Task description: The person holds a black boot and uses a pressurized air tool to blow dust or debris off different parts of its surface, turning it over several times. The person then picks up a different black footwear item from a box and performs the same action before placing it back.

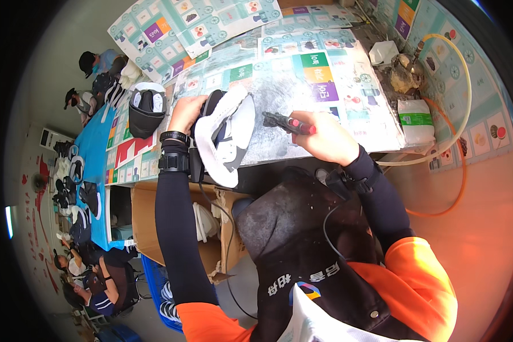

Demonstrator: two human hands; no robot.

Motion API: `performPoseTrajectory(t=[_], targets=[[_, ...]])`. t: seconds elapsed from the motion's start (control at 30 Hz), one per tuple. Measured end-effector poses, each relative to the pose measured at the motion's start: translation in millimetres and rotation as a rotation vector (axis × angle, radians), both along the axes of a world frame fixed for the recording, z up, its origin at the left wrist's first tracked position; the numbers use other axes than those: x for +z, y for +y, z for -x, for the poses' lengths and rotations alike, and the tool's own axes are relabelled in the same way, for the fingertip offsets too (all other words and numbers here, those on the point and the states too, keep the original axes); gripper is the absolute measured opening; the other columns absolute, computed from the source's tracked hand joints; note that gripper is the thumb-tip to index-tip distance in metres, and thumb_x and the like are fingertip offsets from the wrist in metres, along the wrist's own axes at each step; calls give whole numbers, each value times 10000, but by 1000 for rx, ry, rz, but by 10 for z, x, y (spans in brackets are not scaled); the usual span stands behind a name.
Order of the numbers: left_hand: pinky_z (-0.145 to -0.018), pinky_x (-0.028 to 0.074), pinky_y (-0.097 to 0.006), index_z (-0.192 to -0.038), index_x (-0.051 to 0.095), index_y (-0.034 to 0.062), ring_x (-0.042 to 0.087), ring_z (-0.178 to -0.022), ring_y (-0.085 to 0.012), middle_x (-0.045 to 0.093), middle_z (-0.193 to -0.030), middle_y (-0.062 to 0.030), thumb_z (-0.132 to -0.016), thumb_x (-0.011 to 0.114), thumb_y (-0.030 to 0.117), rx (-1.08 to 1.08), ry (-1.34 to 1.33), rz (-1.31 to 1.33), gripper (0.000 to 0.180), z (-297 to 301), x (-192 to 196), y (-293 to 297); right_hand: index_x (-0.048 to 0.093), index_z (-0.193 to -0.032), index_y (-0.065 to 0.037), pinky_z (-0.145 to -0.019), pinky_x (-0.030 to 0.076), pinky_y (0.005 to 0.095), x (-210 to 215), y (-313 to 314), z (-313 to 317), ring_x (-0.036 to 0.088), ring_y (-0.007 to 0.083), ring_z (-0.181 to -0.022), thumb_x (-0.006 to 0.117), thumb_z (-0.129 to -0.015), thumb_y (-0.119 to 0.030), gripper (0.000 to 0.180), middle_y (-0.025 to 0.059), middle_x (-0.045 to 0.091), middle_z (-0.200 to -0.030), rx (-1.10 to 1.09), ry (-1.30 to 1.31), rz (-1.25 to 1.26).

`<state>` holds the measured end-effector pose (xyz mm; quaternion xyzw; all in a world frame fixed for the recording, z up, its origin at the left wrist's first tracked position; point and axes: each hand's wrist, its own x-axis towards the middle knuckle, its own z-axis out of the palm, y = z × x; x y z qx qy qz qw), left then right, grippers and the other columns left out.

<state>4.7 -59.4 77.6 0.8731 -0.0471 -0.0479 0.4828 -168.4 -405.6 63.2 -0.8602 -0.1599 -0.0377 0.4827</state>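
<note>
My left hand [186, 113] grips a black and white sports shoe [227, 132] by its upper, sole turned toward me, above the front edge of the workbench [302, 91]. My right hand [323, 138] holds a dark brush with a red handle [288, 123], its bristle end pointing left, close to the shoe's white sole. Both forearms wear black sleeves with a strap at each wrist. A dark stained apron covers my lap below the hands.
Another black and white shoe [147, 108] lies on the bench to the left. A cardboard box [171, 228] with shoes stands beside my left leg, a blue crate [162, 296] below it. A white bottle [416, 122] and hoses [461, 102] lie right. Other people sit at a long blue table [94, 171] on the left.
</note>
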Motion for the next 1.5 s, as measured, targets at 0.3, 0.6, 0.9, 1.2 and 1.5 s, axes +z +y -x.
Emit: performPoseTrajectory(t=[0.3, 0.6, 0.9, 1.2, 1.5], targets=[[-959, 488, -290, -1228, 744, -29, 669, -1050, -152, 770, -1119, -60, -1072, 631, 383, 46, -177, 49, 455, -160, -290, -17, 709, -1009, -5, -770, 534, 529, 147, 153, -227, 660, 520, -860, 595, -815, -96, 243, 293, 677, -834, -19, -21, -16], [-893, 506, -295, -1154, 751, -52, 678, -967, -152, 775, -1078, -79, -1071, 612, 356, 20, -73, 224, 439, -421, -697, 337, 708, -1021, -1, -778, 515, 535, -64, 223, -634, 643, 523, -896, 629, -837, -128, 237, 301, 673, -874, 21, -53, 151], [-831, 508, -354, -1075, 729, -50, 681, -868, -201, 758, -919, -143, -1048, 612, 432, 58, -185, -9, 496, -420, -531, 178, 714, -943, -2, -819, 528, 588, -14, 225, -572, 659, 535, -878, 559, -820, -114, 228, 324, 677, -843, 90, -33, 193], [-757, 479, -362, -966, 673, -37, 577, -751, -191, 660, -786, -108, -1063, 607, 426, 9, -330, -42, 478, -327, -476, 78, 721, -997, 17, -767, 531, 519, -43, 175, -532, 656, 515, -883, 623, -838, -106, 224, 302, 682, -861, -40, -58, 159], [-710, 431, -335, -926, 596, -34, 465, -727, -146, 526, -737, -68, -1089, 599, 382, -72, -399, -99, 447, -251, -506, 246, 733, -921, 3, -831, 533, 584, -15, 233, -424, 667, 539, -885, 549, -823, -114, 240, 327, 684, -845, -12, 0, 124]])
